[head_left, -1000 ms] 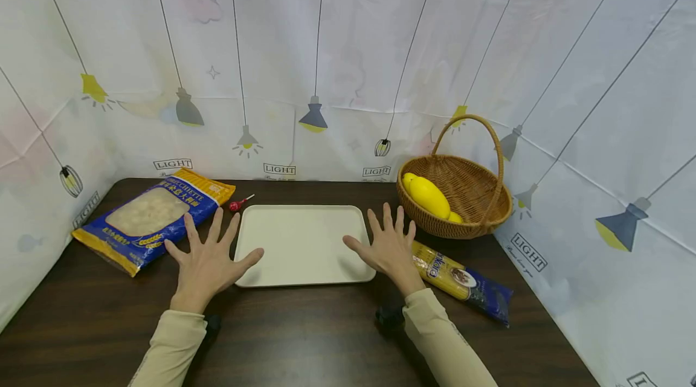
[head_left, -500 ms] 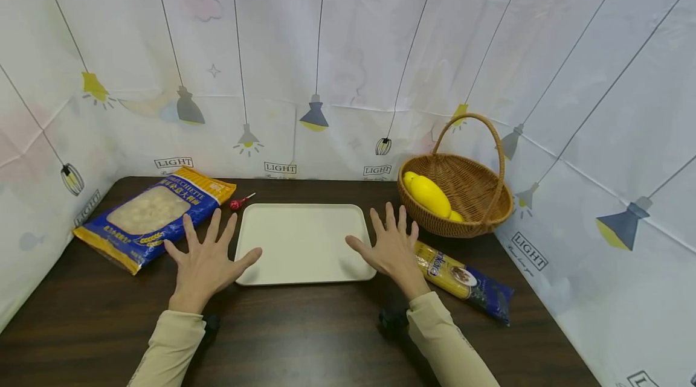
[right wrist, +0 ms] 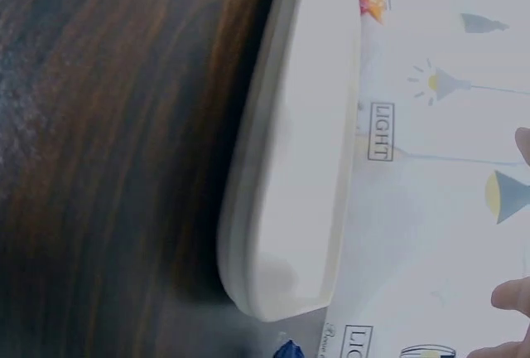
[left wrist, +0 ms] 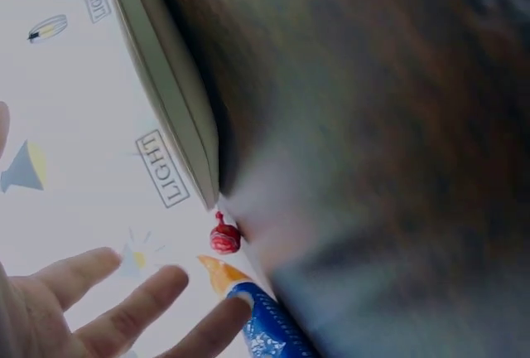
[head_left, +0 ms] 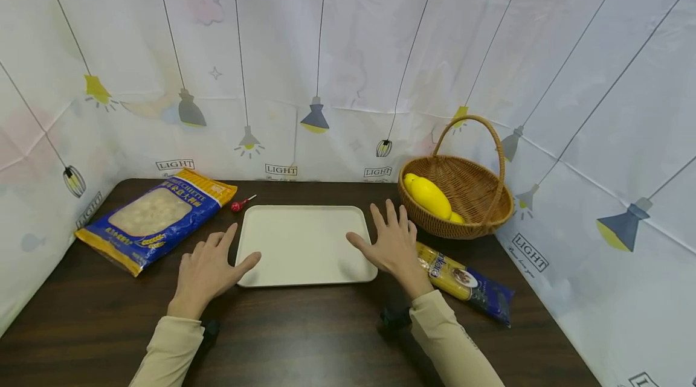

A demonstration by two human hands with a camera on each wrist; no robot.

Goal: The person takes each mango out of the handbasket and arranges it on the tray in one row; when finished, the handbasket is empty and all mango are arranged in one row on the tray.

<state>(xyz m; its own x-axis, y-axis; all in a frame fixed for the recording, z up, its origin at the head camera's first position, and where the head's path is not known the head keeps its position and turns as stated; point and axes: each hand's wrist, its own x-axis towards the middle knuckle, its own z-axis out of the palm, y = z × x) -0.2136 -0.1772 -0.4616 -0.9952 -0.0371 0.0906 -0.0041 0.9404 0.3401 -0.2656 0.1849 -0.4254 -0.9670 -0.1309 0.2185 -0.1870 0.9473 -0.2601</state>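
Observation:
My left hand [head_left: 205, 272] hovers by the left edge of a cream rectangular tray [head_left: 304, 245], fingers relaxed and thumb over the rim in the head view. At the tray's other side my right hand [head_left: 393, 246] is spread, thumb out over the tray and fingertips near a wicker basket [head_left: 489, 221]. Neither hand holds anything. A blue and yellow pasta bag [head_left: 157, 215] lies beyond the left hand. Near the tray's far left corner is a red lollipop [head_left: 237, 206], also seen beyond the fingers in the left wrist view. Beside the right wrist lies a spaghetti packet [head_left: 462, 281].
The basket has a tall arched handle [head_left: 497, 145] and several yellow fruits [head_left: 429, 197] inside. Everything stands on a dark wooden table [head_left: 304, 339]. A white cloth [head_left: 348, 61] printed with hanging lamps encloses the back and sides.
My left hand's spread fingers have drawn together and bent slightly, pulling back from the pasta bag. The right hand has shifted slightly, its fingers a little closer together. Objects on the table stay put.

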